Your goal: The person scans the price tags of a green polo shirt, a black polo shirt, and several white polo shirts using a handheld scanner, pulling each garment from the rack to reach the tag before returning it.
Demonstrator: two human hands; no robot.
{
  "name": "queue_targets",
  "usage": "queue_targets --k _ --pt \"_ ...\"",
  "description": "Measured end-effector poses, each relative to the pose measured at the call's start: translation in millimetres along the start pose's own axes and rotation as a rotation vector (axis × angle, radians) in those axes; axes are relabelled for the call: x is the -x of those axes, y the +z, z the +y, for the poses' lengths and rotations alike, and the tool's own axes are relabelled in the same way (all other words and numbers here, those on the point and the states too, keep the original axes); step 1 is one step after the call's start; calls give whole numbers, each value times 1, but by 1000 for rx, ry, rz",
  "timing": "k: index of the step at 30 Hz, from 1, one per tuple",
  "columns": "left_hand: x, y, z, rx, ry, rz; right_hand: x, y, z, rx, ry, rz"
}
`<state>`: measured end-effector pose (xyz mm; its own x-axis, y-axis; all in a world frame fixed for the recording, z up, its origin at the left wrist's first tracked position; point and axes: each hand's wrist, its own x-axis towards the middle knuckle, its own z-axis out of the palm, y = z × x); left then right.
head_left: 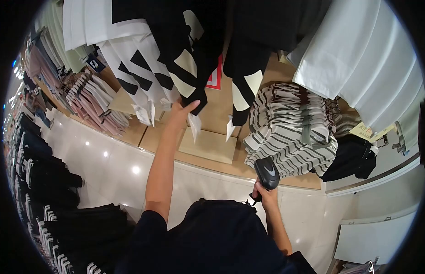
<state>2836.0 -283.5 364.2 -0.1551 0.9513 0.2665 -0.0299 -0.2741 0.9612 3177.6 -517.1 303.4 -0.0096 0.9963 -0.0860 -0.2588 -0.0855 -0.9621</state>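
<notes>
My left hand (pixel 181 111) pinches the cuff end of a black sleeve with cream patches (pixel 184 84), its thumb lying over the dark fabric. A white paper tag (pixel 194 126) dangles just below those fingers. In my right hand (pixel 267 195) is a black handheld barcode scanner (pixel 267 174), held by its handle with the head pointing up and forward. Right of the held sleeve hangs another black sleeve with cream patches (pixel 242 98), a white tag (pixel 230 128) at its end. White sleeves with black patches (pixel 140 68) hang to the left.
Striped shirts (pixel 290 132) hang low at the right, beside a black garment (pixel 351 157). White pleated garments (pixel 358 59) hang above them. Pink and white clothes (pixel 96 100) fill a rail at the left. Dark trousers (pixel 84 233) line the lower left. A wooden platform (pixel 208 145) borders the shiny floor (pixel 116 160).
</notes>
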Motion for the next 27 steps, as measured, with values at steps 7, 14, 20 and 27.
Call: queue_targets --k 7,14,20,27 --pt "62 30 49 834 -411 -200 -11 3 -4 37 -34 53" --pt "72 44 43 491 -401 -54 -25 16 -19 178 -150 59" --pt "112 90 50 -316 164 39 -38 43 -43 184 -244 86" --pt "146 150 86 -776 646 -105 -49 53 -62 99 -530 218"
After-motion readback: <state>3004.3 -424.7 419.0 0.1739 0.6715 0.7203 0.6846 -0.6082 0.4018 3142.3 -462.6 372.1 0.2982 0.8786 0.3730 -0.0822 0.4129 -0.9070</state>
